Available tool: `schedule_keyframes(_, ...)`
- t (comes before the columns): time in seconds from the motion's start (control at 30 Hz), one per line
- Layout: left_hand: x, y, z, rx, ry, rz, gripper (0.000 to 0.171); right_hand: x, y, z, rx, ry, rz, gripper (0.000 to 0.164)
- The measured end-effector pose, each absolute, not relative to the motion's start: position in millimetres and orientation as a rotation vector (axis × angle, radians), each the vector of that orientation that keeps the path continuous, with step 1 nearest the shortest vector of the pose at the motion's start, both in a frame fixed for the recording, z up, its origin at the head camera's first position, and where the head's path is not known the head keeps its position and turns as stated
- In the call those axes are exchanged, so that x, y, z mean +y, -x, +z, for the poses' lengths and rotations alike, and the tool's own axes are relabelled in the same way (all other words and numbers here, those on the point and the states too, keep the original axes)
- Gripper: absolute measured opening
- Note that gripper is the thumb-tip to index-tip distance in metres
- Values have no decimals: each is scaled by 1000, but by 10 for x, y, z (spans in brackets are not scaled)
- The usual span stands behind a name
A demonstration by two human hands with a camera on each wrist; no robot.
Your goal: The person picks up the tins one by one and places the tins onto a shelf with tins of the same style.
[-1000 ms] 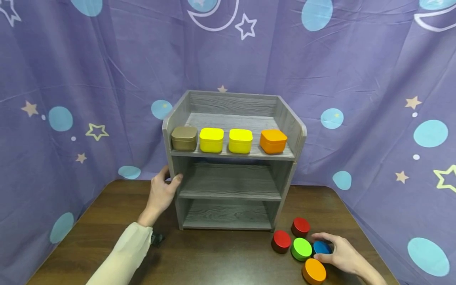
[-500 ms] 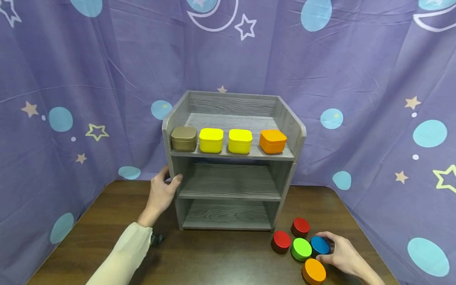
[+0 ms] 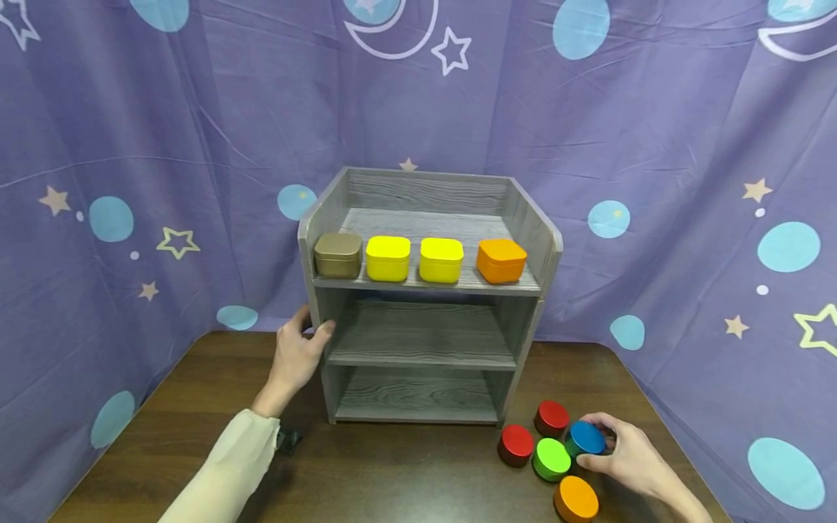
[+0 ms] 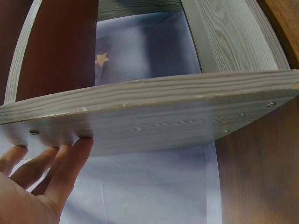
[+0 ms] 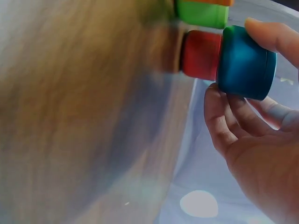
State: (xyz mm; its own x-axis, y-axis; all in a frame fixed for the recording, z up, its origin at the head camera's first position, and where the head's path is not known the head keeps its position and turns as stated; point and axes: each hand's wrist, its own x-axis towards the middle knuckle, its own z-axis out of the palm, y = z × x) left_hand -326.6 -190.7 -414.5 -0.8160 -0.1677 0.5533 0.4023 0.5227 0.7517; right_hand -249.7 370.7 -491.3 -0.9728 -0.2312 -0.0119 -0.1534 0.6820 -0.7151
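My left hand [image 3: 297, 356] holds the left side panel of a grey wooden shelf unit [image 3: 421, 361], thumb at its front edge. In the left wrist view, the fingers [image 4: 70, 170] touch the panel's outer face. At the right, my right hand [image 3: 629, 456] pinches a round blue tin [image 3: 585, 438] between thumb and fingers. The right wrist view shows this tin raised off the wooden table. Around it stand a green round tin [image 3: 551, 459], two red round tins [image 3: 552, 418] and an orange round tin [image 3: 577, 500].
Along the top shelf's front sit a brown square tin [image 3: 338, 256], two yellow square tins [image 3: 389, 258] and an orange square tin [image 3: 501, 261]. A small dark object [image 3: 288, 440] lies by the left sleeve on the table [image 3: 405, 472]. A purple curtain [image 3: 216, 145] hangs behind.
My right hand has lifted the blue tin from the table and moved it slightly away from me, toward the far red tin. My left hand stays on the shelf unit.
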Motion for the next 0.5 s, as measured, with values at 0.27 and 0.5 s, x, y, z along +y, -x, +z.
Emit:
schedule_keyframes(0.27,-1908,3264,-4151,-2181,192,-1293,43,3515,2496,-4757,2750,375,-1229,57)
schedule_keyframes(0.5,-1917,3263,-4157,-2181,190,-1284,41,3289,2512,-4629,2709,547,-1272,53)
